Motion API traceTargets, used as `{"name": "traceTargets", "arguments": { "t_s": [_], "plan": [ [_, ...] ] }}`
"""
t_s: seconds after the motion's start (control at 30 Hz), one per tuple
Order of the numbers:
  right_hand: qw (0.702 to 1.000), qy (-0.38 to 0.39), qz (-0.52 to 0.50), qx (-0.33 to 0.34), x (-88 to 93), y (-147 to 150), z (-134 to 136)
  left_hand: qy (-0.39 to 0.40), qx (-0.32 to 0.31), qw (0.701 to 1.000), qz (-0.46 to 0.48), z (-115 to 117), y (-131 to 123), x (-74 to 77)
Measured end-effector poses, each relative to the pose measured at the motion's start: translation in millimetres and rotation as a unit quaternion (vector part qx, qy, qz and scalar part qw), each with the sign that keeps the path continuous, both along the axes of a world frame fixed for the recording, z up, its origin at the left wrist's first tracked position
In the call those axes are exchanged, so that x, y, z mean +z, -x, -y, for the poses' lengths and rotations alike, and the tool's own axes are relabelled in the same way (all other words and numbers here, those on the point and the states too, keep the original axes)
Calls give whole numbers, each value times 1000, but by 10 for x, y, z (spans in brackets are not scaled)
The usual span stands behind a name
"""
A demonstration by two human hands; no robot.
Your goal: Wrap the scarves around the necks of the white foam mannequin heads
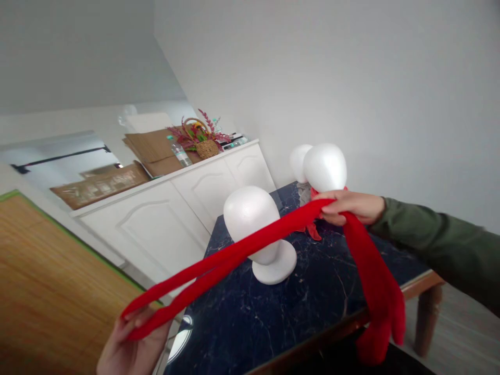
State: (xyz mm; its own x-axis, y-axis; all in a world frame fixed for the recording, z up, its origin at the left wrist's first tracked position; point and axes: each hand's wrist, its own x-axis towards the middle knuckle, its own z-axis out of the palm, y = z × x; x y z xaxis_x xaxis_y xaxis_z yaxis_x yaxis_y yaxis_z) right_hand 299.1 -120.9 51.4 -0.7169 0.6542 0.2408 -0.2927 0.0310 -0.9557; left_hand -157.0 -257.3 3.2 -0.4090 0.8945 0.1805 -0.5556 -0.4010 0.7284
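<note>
A long red scarf (234,252) stretches slantwise between my two hands. At the lower left, my left hand (135,338) is closed on the scarf's looped end. My right hand (349,205), in a dark green sleeve, grips it at the upper right, and the loose ends hang down below that hand. Just behind the taut stretch stands a white foam mannequin head (250,211) on a round base, partly hidden by the scarf. Whether the scarf touches the head I cannot tell.
The dark blue marbled table (297,312) carries two more white heads, the nearer one (325,166) with red cloth at its neck. A white cabinet (156,219) holds a water bottle (179,152), cardboard (150,151) and a flower basket (207,149). A wooden panel (50,291) stands left.
</note>
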Motion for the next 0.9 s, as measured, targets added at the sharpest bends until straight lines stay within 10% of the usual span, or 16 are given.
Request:
{"name": "traceTargets", "arguments": {
  "t_s": [0.13, 0.23, 0.33, 0.57, 0.7, 0.9],
  "plan": [
    [980, -32, -126, -148, 563, 499, -521, -111, -13, 991, 79, -811, -187, 601],
    [930, -83, -106, -342, 724, 839, -977, -107, 9, 990, 92, -1419, -312, 717],
    [879, -86, 59, -465, 411, 1061, -1228, -39, 21, 991, 124, -1800, -386, 368],
    [859, -97, 243, -440, -1268, 1037, -1078, 91, -112, 972, 184, -1785, -553, -844],
    [849, -166, 310, -393, -1579, 806, -959, 88, -209, 961, 161, -1684, -518, -848],
    [779, -306, 473, -274, -1428, 720, -839, 136, -311, 939, -57, -1598, -588, -800]
  ]
}}
